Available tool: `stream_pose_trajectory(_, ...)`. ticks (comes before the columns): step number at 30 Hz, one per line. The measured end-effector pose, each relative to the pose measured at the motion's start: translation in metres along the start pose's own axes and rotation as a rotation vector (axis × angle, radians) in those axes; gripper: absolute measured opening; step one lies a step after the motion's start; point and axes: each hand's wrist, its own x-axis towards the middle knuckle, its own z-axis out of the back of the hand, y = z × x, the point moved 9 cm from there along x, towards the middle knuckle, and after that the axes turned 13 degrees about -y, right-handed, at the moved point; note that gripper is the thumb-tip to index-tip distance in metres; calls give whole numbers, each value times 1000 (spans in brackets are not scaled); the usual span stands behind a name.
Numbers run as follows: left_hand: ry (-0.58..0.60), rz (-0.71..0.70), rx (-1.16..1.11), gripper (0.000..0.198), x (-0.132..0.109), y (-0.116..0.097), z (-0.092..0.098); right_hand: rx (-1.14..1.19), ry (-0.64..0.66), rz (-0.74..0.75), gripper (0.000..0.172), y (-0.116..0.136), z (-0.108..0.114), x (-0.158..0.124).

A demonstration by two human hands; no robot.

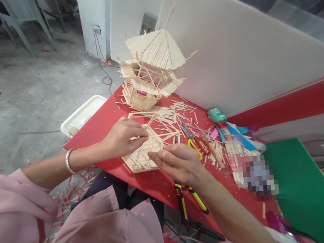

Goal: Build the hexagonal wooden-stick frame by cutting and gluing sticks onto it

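Note:
A flat panel of glued wooden sticks [141, 157] lies on the red table [99, 127] in front of me. My left hand [123, 136] is closed in a pinch on a thin wooden stick [163, 135] that reaches right across the panel. My right hand [180, 161] rests at the panel's right edge, fingers curled and pressed together near the stick's line; what it holds, if anything, is hidden. Behind the panel stands a tall stick-built pagoda model [151, 69].
Loose sticks [178, 112] litter the table. Scissors with yellow and red handles [197, 143], packets of sticks [233, 149] and a green tube [217, 114] lie to the right. Yellow-black pliers [187, 201] hang by the table edge. A white tray [83, 113] sits left, a white board [244, 52] behind.

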Motion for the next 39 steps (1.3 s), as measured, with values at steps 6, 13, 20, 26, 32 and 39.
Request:
stream_pose_trajectory(6, -14, -2, 2, 14, 0, 0, 1, -10, -12, 13, 15, 1, 1, -1)
stream_pose_trajectory(13, -25, -8, -1, 15, 0, -1, 2, -5, 12, -10, 15, 0, 0, 0)
stream_pose_trajectory(20, -17, -2, 1, 15, 0, 0, 1, 1, -3, -5, 14, 1, 2, 2)
stream_pose_trajectory(26, -18, 0, -5, 14, 1, -1, 1, -23, 37, 6, 16, 0, 1, 2)
stream_pose_trajectory(32, -26, 2, 8, 17, 1, -2, 2, -19, 59, 37, 20, 0, 4, 5)
stream_pose_trajectory(39, 32, 55, -77, 18, 10, 1, 5, 101, 83, -324, 23, -22, 28, 5)
